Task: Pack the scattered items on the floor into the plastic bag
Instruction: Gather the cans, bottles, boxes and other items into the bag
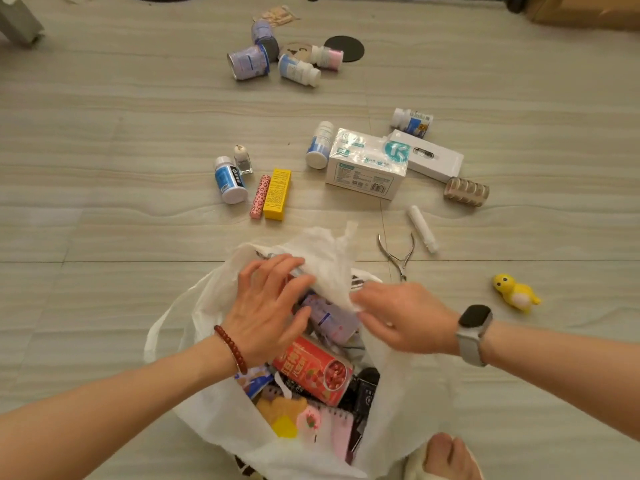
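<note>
A white plastic bag (214, 420) lies open on the floor in front of me, holding a red can (313, 370), a pale bottle (329, 318), a pink notebook (337, 434) and other small items. My left hand (268, 306) reaches into the bag's far side with fingers curled around a grey item that is partly hidden under the plastic. My right hand (401, 318) pinches the bag's far flap (329, 258). On the floor beyond lie nail nippers (396, 254), a white tube (422, 228), a yellow box (277, 194) and a yellow duck toy (516, 292).
A white carton (367, 164), a long white box (429, 155), several pill bottles (230, 180) and a ribbed clear jar (465, 191) lie mid-floor. More bottles and a can (249, 62) sit farther back by a black disc (344, 48). My slippered foot (446, 457) is at the bottom right.
</note>
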Demonstrator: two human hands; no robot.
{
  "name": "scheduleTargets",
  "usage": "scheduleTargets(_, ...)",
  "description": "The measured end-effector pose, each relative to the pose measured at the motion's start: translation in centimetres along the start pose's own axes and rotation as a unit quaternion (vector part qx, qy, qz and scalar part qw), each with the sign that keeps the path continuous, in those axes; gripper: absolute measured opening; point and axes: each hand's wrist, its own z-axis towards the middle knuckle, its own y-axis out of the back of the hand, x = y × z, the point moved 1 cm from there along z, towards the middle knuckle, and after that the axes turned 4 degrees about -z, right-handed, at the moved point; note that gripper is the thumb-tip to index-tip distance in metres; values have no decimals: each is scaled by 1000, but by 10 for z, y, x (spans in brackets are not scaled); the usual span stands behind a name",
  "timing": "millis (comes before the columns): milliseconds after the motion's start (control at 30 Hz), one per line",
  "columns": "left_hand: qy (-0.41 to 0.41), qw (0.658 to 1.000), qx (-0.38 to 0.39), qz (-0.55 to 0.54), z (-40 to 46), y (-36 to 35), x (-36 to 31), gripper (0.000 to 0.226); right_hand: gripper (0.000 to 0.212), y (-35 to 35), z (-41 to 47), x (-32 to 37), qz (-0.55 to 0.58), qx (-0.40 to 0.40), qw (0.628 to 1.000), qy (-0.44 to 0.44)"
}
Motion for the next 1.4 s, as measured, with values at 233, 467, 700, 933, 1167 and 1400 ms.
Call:
scheduleTargets(233, 34, 968, 249, 5, 53, -13, 6, 84, 45, -20, 5, -17, 52, 81, 995, -12)
scheduleTargets(467, 64, 924, 375, 26, 80, -65, -8, 44, 26, -22, 11, -94, 126, -55, 946, -293)
scheduleTargets(700, 79, 915, 396, -16, 113, -79, -10, 41, 44, -32, 32, -168, 79, -53, 865, -492)
scheduleTargets(933, 183, 912, 286, -228, 174, -106, -24, 48, 35, -49, 38, -178, 98, -30, 867, -487)
scheduleTargets(1167, -73, 906, 414, 54, 173, -151, -49, 52, 32, -47, 8, -180, 221, -57, 839, -494)
scheduleTargets(1400, -175, 941, 256, 138, 169, -144, -46, 17, 29, -28, -7, -175, 247, -127, 829, -484)
